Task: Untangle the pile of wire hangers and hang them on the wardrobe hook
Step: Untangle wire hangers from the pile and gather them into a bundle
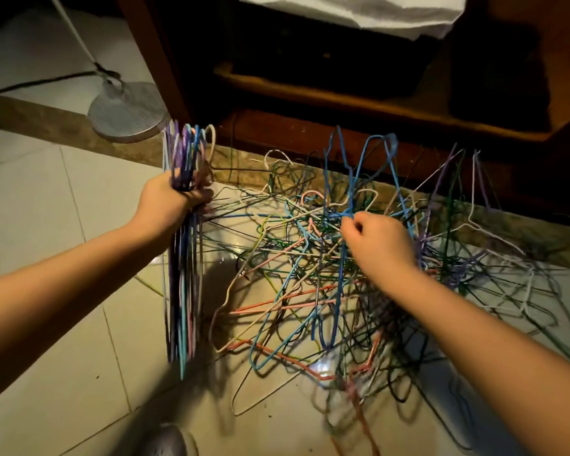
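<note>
A tangled pile of coloured wire hangers (297, 291) lies on the tiled floor in front of a dark wooden wardrobe. My left hand (175, 199) is shut on a neat bundle of sorted hangers (185, 274), held upright with the hooks pointing up and the bodies hanging down to the left of the pile. My right hand (379, 245) sits over the middle of the pile and pinches the neck of a blue hanger (339, 179), which stands lifted above the heap. No wardrobe hook is in view.
The open wardrobe base (343, 103) runs along the back, with a white cloth (375, 11) hanging above it. A round lamp or fan base (129, 110) with a cable stands at back left. A shoe tip (168, 442) shows at the bottom edge.
</note>
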`<state>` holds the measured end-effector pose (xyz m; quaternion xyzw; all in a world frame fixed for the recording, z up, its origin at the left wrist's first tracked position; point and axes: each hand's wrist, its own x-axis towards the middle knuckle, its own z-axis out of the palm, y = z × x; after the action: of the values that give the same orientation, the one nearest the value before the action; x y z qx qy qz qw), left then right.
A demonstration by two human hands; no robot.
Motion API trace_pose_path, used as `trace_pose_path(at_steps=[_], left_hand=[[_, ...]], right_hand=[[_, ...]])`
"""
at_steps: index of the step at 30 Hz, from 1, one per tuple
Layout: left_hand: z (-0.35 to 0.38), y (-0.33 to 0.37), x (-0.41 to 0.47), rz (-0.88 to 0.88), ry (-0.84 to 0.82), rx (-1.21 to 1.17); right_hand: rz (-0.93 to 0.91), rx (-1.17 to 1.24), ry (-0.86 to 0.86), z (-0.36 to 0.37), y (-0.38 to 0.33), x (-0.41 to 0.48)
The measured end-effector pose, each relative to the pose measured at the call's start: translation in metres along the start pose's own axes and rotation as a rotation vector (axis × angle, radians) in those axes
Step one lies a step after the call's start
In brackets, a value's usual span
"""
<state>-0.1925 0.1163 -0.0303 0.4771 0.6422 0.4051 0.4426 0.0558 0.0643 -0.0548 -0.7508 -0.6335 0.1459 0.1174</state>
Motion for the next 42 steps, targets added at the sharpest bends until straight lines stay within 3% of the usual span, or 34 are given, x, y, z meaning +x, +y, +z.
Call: trace_pose_path(at_steps=[6,18,24,28,34,42], left_hand=[[0.005,0.020,-0.008,0.025,-0.003,0.025],[0.020,0.039,-0.013,0.041,-0.121,-0.142],[0.029,0.054,-0.025,-0.032,-0.183,-0.324],[0.042,0.070,-0.039,-0.080,-0.314,-0.521],[0.073,0.076,-0.062,-0.132,-0.390,-0.624],[0.080,0.072,-0.061,-0.123,-0.433,-0.652]], right_hand=[[0.320,0.610,-0.031,-0.008,0.012,0.011],[0.340,0.731,0.296,-0.014,0.027,-0.002],[0.105,0.612,0.289,-0.020,0.024,-0.019],[-0.076,0.518,0.253,-0.027,0.007,-0.026],[-0.201,0.482,0.103,-0.041,-0.037,-0.029],[-0.275,0.474,0.005,-0.058,-0.029,-0.046]])
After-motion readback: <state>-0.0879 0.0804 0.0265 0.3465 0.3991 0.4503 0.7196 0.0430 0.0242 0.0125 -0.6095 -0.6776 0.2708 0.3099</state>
